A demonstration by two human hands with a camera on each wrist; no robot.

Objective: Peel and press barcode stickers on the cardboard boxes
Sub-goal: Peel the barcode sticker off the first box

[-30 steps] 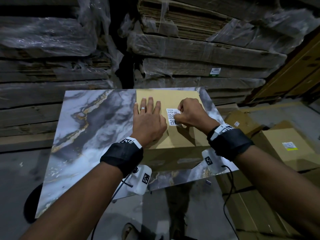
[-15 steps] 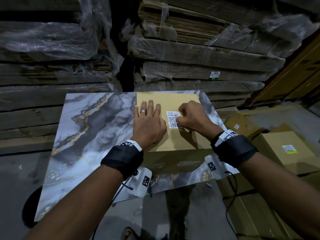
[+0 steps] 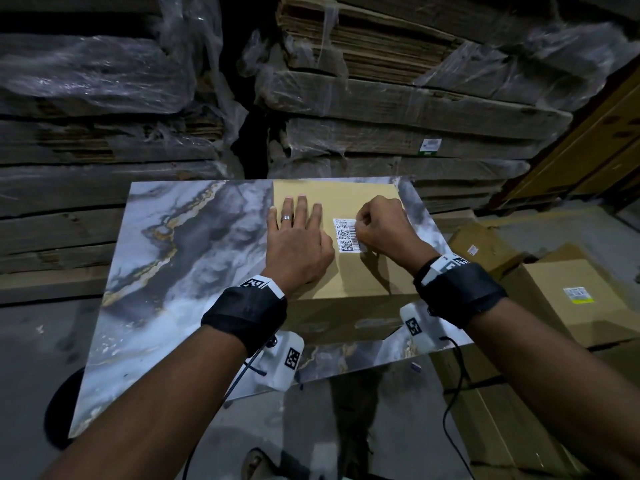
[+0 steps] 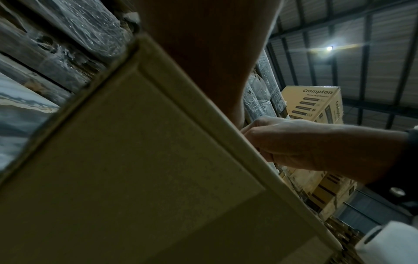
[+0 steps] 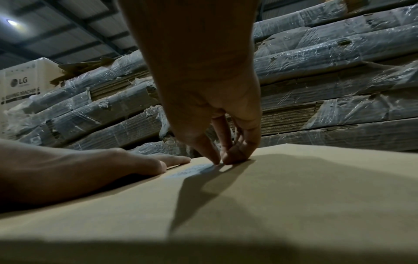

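Note:
A flat tan cardboard box point(image 3: 363, 278) lies on the right part of a marble-patterned tabletop point(image 3: 156, 271). A white barcode sticker point(image 3: 344, 235) lies flat on its top. My left hand point(image 3: 298, 237) rests palm-down on the box just left of the sticker, fingers straight. My right hand point(image 3: 360, 233) is curled, and its thumb and forefinger tips meet on the sticker's right edge. The right wrist view shows those fingertips point(image 5: 220, 161) down on the box beside the sticker point(image 5: 192, 169). The left wrist view shows the box's side point(image 4: 135, 160) and my right hand point(image 4: 282, 142).
Plastic-wrapped stacks of flattened cardboard point(image 3: 381, 98) rise right behind the table. Labelled cardboard boxes point(image 3: 571, 299) sit on the floor at the right. Cables hang from both wrist cameras at the table's near edge.
My right hand has slid rightward across the sticker, so more of its printed face shows. The left hand stays flat on the box.

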